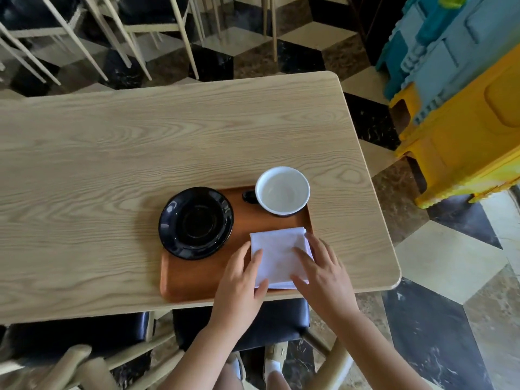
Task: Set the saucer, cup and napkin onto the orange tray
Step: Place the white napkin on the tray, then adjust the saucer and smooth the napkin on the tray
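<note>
Orange tray, near desk edge: saucer left, cup far right, napkin near right, seemingly pressed flat under both hands, left and right, fingers spread.

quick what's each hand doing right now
Left hand: open, fingers flat on the white napkin's left edge.
Right hand: open, fingers spread on the napkin's right side.

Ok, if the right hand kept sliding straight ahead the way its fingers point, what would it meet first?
Probably the white-lined cup with the dark handle. The right hand lies flat on the folded white napkin, fingers aimed up-left across it; beyond the napkin's far edge comes bare orange tray, then that cup.
</note>
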Tool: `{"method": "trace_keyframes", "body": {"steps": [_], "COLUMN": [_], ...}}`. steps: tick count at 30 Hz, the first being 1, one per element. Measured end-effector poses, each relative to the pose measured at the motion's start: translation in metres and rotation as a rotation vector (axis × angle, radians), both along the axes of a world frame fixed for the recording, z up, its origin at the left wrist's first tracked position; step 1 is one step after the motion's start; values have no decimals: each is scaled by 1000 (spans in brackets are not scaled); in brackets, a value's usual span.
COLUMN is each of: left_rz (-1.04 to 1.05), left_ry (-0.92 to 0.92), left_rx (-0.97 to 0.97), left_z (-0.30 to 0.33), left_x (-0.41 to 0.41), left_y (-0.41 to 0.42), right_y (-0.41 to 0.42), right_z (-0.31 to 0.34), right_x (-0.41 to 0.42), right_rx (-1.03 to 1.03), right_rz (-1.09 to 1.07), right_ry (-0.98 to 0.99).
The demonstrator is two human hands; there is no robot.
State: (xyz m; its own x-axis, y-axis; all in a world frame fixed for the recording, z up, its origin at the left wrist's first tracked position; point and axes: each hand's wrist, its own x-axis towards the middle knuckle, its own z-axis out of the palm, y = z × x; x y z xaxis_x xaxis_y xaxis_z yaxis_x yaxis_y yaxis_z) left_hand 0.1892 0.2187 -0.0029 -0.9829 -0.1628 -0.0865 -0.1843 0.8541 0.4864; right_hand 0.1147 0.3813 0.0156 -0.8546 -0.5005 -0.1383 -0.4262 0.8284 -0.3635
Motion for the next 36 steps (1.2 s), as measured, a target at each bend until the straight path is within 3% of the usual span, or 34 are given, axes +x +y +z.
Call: {"method": "trace_keyframes", "body": {"steps": [5,13,20,26,31,36], "left_rz": [-162,-186,-28,22,3,5], "left_ry": [-11,-50,51,-131,-189,-182], "left_rx": [-207,-229,-202,-345,-407,-381], "left_z": [-6,-4,17,17,14,9], "left_x": [5,6,10,28,39,43], "left_y": [0,-5,-51,-103,-120,-118], "right_y": [4,-3,-61,-113,-127,-124], "right_z": [-9,-6,11,2,-9,-2], "right_x": [10,18,5,-4,-4,3], "right_rx": [102,193,83,92,152,158], "right_rz": [87,47,185,375,396,372], "right_ry": [76,88,169,71,31,136]}}
